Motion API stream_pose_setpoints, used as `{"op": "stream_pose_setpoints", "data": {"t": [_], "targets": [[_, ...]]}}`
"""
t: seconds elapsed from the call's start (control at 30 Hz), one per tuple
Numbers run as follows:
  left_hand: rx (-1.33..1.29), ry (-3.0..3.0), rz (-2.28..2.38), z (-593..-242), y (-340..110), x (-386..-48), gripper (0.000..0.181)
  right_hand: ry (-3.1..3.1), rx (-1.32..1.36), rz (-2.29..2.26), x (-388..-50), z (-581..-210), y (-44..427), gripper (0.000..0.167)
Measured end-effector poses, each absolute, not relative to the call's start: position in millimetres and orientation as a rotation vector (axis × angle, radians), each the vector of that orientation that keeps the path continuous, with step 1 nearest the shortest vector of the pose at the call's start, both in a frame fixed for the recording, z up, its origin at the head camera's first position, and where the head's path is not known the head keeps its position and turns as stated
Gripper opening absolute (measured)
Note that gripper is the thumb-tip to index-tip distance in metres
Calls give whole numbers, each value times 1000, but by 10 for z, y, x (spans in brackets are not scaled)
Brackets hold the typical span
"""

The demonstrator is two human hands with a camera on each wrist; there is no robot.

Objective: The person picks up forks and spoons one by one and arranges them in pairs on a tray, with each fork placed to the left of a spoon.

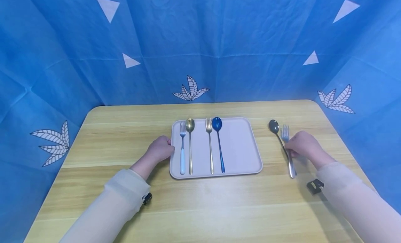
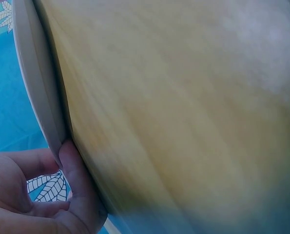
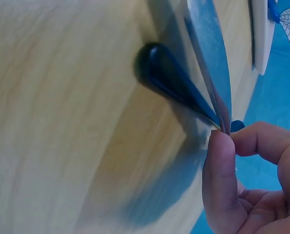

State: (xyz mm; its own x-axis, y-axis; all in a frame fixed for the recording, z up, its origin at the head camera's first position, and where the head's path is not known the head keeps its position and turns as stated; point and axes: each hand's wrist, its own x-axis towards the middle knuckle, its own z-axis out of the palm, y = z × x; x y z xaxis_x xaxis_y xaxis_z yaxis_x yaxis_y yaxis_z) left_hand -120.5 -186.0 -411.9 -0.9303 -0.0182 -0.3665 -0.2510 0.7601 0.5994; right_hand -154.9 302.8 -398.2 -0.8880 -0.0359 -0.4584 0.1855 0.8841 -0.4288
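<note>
My left hand (image 1: 160, 149) pinches the left rim of a pale rectangular tray (image 1: 241, 145); in the left wrist view, thumb and finger meet at the tray's edge (image 2: 40, 83). On the tray lie a fork with a light blue handle (image 1: 182, 159), a gold spoon (image 1: 189, 124), a gold fork (image 1: 209, 128) and a blue spoon (image 1: 217, 124). To the tray's right, my right hand (image 1: 304, 145) pinches a silver fork (image 1: 285, 132) by its handle. A black spoon (image 1: 274, 126) lies on the table, partly crossed by that fork. Its handle (image 3: 166, 73) shows beneath in the right wrist view.
The wooden table (image 1: 203, 204) extends around the tray, with its rounded far corners in view. Blue cloth (image 1: 194, 37) with white triangles and leaf prints hangs behind it and at both sides.
</note>
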Motion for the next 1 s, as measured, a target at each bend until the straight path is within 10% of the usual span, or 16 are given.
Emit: {"op": "stream_pose_setpoints", "data": {"t": [1.0], "targets": [[-218, 2611, 976, -4106, -1854, -1203, 13, 2604, 32, -715, -1546, -3803, 2744, 24]]}}
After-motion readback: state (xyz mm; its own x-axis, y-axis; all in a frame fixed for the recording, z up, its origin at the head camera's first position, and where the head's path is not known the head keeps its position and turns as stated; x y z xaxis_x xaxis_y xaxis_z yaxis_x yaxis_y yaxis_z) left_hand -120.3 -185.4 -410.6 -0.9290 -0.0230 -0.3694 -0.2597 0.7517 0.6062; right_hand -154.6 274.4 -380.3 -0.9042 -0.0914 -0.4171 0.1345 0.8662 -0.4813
